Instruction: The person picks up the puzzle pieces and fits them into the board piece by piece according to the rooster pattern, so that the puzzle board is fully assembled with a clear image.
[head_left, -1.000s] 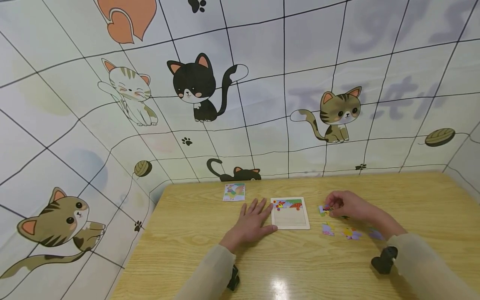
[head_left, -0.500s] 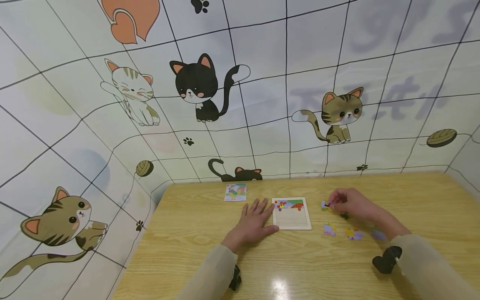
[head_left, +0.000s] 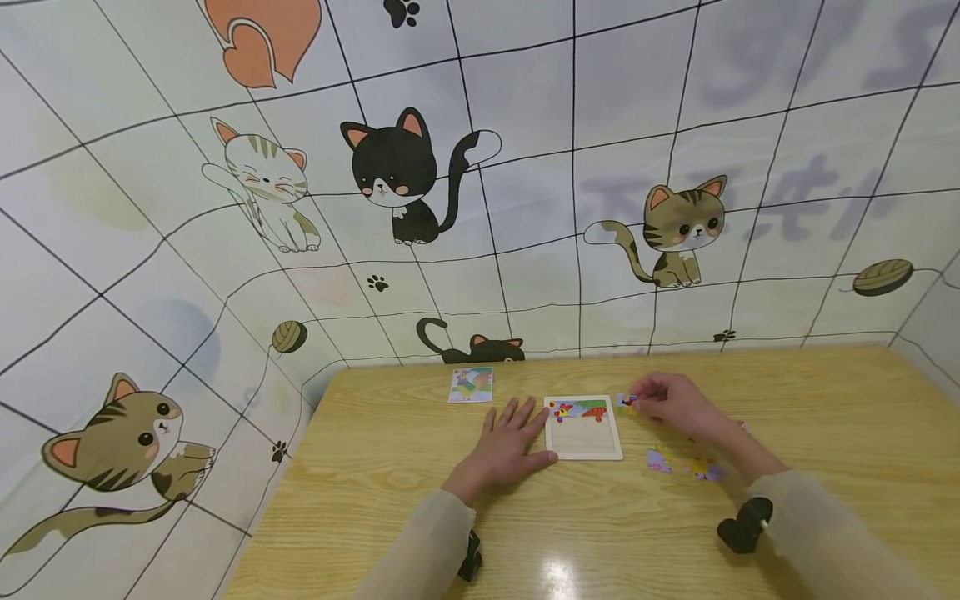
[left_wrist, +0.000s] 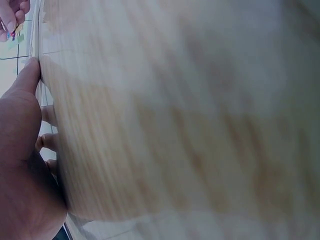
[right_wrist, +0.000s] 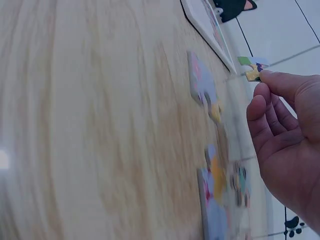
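Note:
My right hand (head_left: 678,407) pinches a small colourful puzzle piece (right_wrist: 254,70) between thumb and fingertips, just right of the puzzle frame (head_left: 583,452). That frame is pale wood, and its top strip holds joined pieces (head_left: 577,408) with a picture on them; below them the bare backing shows. Flat on the table, my left hand (head_left: 502,450) spreads its fingers, with thumb and fingertips at the frame's left edge. In the left wrist view the left palm (left_wrist: 20,150) lies along the table. Loose pieces lie under and near my right forearm, such as a purple-and-yellow piece (head_left: 659,458).
A picture card (head_left: 471,385) lies at the back, left of the frame. Another loose piece (head_left: 702,469) sits near the right forearm. The wooden table (head_left: 360,467) meets a wall (head_left: 525,292) covered with cartoon cats at its back edge.
My right hand has moved left with the pinched puzzle piece, from over the loose pieces to beside the frame's right edge. My left hand stays in place.

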